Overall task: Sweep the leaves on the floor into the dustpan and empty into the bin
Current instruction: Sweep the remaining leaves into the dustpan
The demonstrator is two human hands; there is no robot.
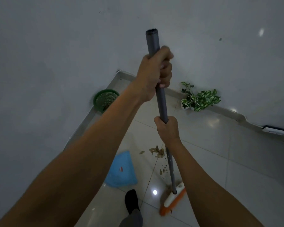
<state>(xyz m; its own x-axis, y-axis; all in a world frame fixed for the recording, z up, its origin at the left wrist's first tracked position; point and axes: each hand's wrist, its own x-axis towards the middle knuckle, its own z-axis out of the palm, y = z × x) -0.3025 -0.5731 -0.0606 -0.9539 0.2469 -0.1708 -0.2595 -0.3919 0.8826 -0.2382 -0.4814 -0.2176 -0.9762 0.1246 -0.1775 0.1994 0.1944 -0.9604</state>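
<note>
Two grips are clenching the broom handle (161,102), left grip (154,72) above right grip (167,128). Leaves (157,152) are lying on the floor (203,145) just beyond the broom head (174,199), blue dustpan (121,171) sitting left of them.

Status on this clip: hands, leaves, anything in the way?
Left hand grips broom handle high, right hand lower. Broom head on floor; leaves scattered right of blue dustpan. Green bin in corner; nothing seen blocking.
</note>
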